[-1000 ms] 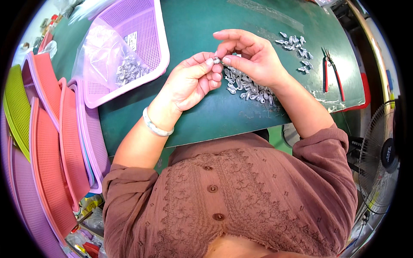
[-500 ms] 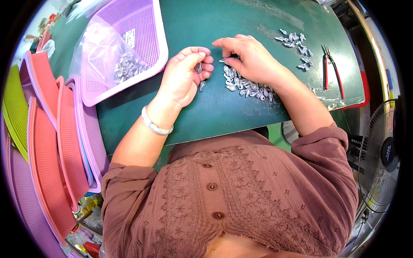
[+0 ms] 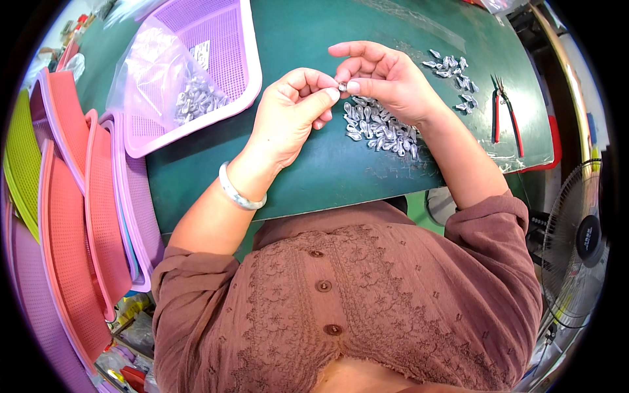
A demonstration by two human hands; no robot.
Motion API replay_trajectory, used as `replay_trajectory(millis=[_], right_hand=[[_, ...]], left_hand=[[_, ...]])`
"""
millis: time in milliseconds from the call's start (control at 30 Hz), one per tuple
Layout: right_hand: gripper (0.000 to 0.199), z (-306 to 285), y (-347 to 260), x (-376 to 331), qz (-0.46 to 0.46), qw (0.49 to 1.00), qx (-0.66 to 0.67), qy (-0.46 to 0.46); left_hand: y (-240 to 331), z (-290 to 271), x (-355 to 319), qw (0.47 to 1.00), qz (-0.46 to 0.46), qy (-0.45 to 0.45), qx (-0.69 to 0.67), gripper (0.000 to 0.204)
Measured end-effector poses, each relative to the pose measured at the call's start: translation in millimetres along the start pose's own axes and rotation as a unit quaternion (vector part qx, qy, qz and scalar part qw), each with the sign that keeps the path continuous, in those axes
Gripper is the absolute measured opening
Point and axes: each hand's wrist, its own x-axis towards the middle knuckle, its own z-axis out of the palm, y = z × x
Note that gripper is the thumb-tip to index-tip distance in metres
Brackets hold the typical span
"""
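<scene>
1. Progress: handling of one small grey piece (image 3: 342, 86) is judged to be under way. Which pieces are finished and which remain cannot be told from their look.
2. Stock: a dense pile (image 3: 383, 134) of grey pieces lies on the green surface (image 3: 308, 180), just near of the right hand (image 3: 393, 82). A smaller group (image 3: 449, 65) lies farther right. More sit in a clear bag (image 3: 154, 78) within the purple basket (image 3: 253, 65) at far left.
3. Position: the piece is between the two hands, at the fingertips, left of the pile's far end.
4. Left hand (image 3: 295, 108): thumb and forefinger pinched on the piece.
5. Right hand: thumb at the piece's right side, forefinger raised; whether it also grips cannot be told.
6. Tool: red-handled pliers (image 3: 497, 121) lie at right, apart from both hands.
</scene>
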Motion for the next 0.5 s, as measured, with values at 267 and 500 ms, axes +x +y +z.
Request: replay_trajectory(millis=[267,500], right_hand=[[0.039,-0.4,0.6,-0.1,0.010,1.000,0.021,-0.004],[0.039,0.0,0.4,-0.4,0.016,1.000,0.022,0.001]], left_hand=[[2.2,2.2,-2.1,1.000,0.008,-0.001,0.003,0.008],[1.2,2.1,-1.4,1.000,0.011,-0.003,0.005,0.008]])
